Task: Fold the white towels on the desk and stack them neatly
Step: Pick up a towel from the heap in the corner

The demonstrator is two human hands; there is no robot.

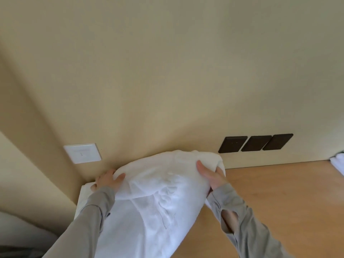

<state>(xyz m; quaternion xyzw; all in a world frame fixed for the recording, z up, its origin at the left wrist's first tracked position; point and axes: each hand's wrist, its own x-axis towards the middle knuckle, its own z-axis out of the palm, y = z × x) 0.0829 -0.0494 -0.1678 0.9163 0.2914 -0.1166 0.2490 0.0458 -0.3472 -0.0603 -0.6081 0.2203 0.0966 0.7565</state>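
A crumpled white towel (163,185) fills the lower centre of the frame, held up in front of the beige wall (167,71) with its lower part spilling down toward the bottom edge. The left grip (108,180) (a bare hand in a grey sleeve (87,220)) is closed on the towel's left edge, thumb lying on top and fingers tucked behind the cloth. The right grip (212,175) clasps the right edge the same way, thumb over the front and fingers curled round behind. Under the left grip, a flat white cloth (81,198) lies on the wooden counter (279,202) against the wall; whether it is a folded towel I cannot tell. A second white towel (337,163) shows at the right edge of the frame, on the counter. On the wall sit a white switch plate (81,153) at left and three dark socket plates (256,143) at right.
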